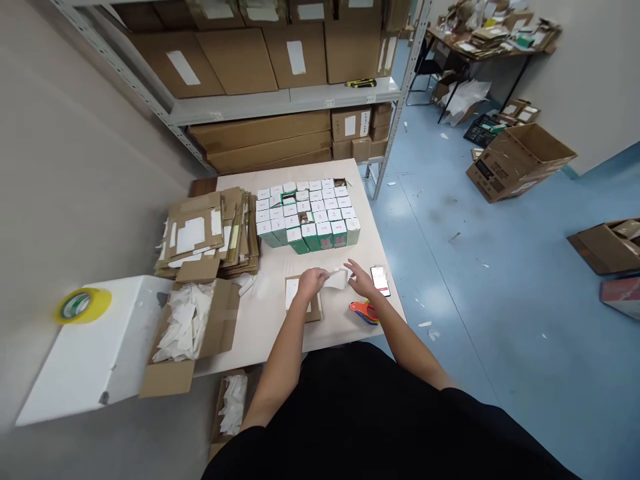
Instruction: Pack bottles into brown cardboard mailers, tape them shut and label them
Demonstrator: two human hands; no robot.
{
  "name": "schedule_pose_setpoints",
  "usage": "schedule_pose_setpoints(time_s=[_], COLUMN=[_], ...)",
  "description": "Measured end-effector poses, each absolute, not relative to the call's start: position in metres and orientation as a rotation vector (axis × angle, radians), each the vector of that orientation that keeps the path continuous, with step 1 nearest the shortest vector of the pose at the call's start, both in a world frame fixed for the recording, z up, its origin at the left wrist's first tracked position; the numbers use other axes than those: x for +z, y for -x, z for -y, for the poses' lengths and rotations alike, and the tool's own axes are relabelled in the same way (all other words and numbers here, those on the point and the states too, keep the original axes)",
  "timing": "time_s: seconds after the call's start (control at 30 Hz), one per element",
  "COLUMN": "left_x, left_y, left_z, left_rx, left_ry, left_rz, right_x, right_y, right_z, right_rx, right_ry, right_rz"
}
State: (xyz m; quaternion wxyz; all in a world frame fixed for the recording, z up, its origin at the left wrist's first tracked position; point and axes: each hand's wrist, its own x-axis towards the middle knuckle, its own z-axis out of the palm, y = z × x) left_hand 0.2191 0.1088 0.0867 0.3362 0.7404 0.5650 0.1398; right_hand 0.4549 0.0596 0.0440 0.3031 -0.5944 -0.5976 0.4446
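Bench [367,227] bore rows of green boxes [325,230]. Brown parcel [315,312] lay near front edge. Left hand [311,284] had fingers pinched on white slip [336,279], between hands; right hand's [361,280] fingers stood parted, contact unclear from where I stood. Slip seemed best held taut.

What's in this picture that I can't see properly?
Head view:
Smartphone: screen words too small to read.
White slip: any print too small to tell.
Labelled cardboard piece: partly hidden by the left hand and forearm.
Open carton: cut off by the picture's right edge.
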Motion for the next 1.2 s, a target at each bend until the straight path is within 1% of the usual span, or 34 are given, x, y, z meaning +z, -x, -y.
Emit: schedule_pose_setpoints(time_s=[0.1, 0.23, 0.4, 0.5, 0.7, 0.8, 0.9, 1.03, 1.17, 1.2], left_x=[0.106, 0.121, 0.119, 0.115, 0.119, 0.118, 0.108, 0.087, 0.072, 0.071], left_y=[-0.198, -0.169, -0.147, -0.145, -0.113, -0.103, -0.122, -0.176, -0.224, -0.231], left_z=[-0.104, -0.093, -0.078, -0.069, -0.06, -0.059, -0.055, -0.04, -0.019, -0.015], left_rx=[0.34, 0.414, 0.482, 0.531, 0.768, 0.901, 1.103, 1.141, 1.15, 1.143], left_ry=[-1.994, -1.966, -1.83, -1.74, -1.539, -1.327, -0.987, -0.694, -0.595, -0.585], left_rz=[-1.45, -1.524, -1.603, -1.606, -1.661, -1.638, -1.621, -1.522, -1.392, -1.367], right_x=[0.055, 0.062, 0.067, 0.072, 0.078, 0.077, 0.076, 0.078, 0.081, 0.081], right_y=[-0.441, -0.429, -0.425, -0.425, -0.455, -0.47, -0.469, -0.446, -0.417, -0.413], right_z=[-0.077, -0.092, -0.098, -0.102, -0.105, -0.101, -0.091, -0.063, -0.032, -0.026], right_rx=[1.239, 1.368, 1.506, 1.519, 1.525, 1.519, 1.443, 1.285, 1.418, 1.421], right_ry=[1.508, 1.47, 1.35, 1.316, 1.437, 1.434, 1.505, 1.495, 1.305, 1.317], right_rz=[1.76, 1.898, 1.858, 1.852, 1.722, 1.614, 1.602, 1.611, 1.505, 1.441])
